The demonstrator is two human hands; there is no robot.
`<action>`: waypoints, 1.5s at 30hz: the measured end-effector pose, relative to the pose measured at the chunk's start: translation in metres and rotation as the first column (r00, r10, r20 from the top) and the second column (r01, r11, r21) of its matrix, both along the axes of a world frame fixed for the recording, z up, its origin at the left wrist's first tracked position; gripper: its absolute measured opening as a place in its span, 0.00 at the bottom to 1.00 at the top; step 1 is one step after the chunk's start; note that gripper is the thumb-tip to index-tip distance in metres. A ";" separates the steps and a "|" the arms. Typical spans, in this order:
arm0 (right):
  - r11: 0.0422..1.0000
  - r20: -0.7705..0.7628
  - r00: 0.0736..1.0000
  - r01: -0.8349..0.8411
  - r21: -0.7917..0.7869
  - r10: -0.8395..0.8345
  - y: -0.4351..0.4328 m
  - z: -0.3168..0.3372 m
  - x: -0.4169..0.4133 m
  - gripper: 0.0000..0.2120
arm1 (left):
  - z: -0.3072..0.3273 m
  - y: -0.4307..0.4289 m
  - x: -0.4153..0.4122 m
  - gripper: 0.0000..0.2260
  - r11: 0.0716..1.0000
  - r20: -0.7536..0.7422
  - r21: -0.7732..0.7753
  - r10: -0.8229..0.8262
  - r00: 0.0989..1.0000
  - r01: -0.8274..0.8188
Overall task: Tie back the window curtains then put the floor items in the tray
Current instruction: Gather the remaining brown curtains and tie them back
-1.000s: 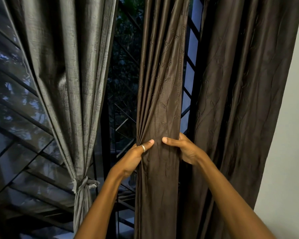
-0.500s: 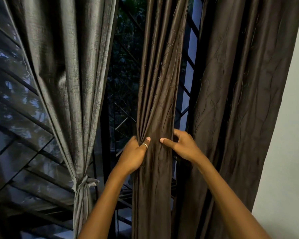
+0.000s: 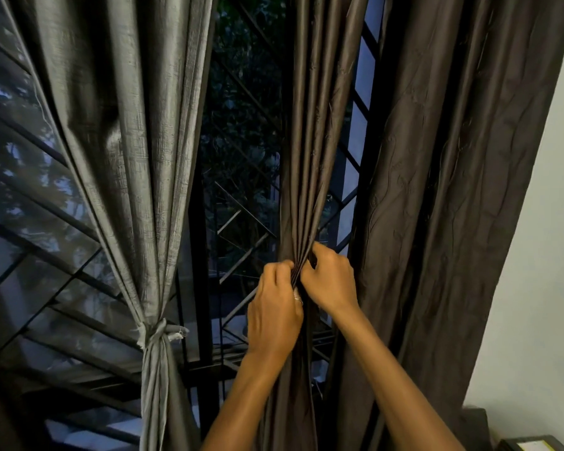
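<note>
A dark brown curtain panel hangs in the middle of the window, gathered into tight pleats at waist height. My left hand, with a ring on one finger, clasps the gathered fabric from the left. My right hand pinches the same bunch from the right, fingers curled into the folds. The two hands touch at the bunch. A grey curtain on the left is tied back with a knotted grey strip. A second brown curtain hangs loose on the right.
Behind the curtains is a window with a black diagonal metal grille and dark trees outside. A pale wall stands at the right. A dark piece of furniture with a yellow-edged object shows at the bottom right corner.
Both hands have closed in on the middle brown curtain, squeezing the spread panel into a narrow bunch. The fingers, earlier stretched across the fabric, are now curled tight around it.
</note>
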State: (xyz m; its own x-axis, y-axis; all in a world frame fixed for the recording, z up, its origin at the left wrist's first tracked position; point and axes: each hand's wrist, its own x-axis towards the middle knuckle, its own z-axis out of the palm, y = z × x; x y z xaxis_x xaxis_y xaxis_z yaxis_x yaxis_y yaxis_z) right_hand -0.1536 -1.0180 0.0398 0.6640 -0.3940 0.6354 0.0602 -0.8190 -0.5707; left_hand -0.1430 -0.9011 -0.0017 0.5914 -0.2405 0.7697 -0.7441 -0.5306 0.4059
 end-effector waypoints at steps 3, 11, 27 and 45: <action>0.991 -0.071 0.992 -0.095 0.095 0.102 -0.004 0.002 -0.001 0.13 | -0.009 0.005 0.006 0.20 0.992 -0.070 -0.006 -0.129 0.989 0.129; 0.887 -0.041 0.926 -0.346 0.305 0.376 -0.011 0.004 -0.013 0.13 | 0.003 0.015 0.018 0.17 0.918 -0.357 -0.276 -0.374 0.856 0.286; 0.800 -0.109 0.841 -0.453 0.393 0.530 -0.013 0.010 -0.029 0.18 | 0.042 0.027 0.053 0.20 0.777 -0.493 -0.366 -0.629 0.602 0.512; 0.646 -0.015 0.774 -0.517 0.561 0.633 -0.004 0.013 -0.033 0.13 | 0.048 0.039 0.040 0.23 0.863 -0.442 -0.105 -0.485 0.755 0.494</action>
State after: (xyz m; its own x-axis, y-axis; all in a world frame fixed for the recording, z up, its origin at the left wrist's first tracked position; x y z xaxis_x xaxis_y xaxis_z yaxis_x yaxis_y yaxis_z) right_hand -0.1867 -1.0216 0.0526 0.9497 -0.1053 0.2948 0.2621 -0.2477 -0.9327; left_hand -0.1035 -0.8625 0.0467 0.6601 -0.6015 0.4499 -0.6481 -0.1532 0.7460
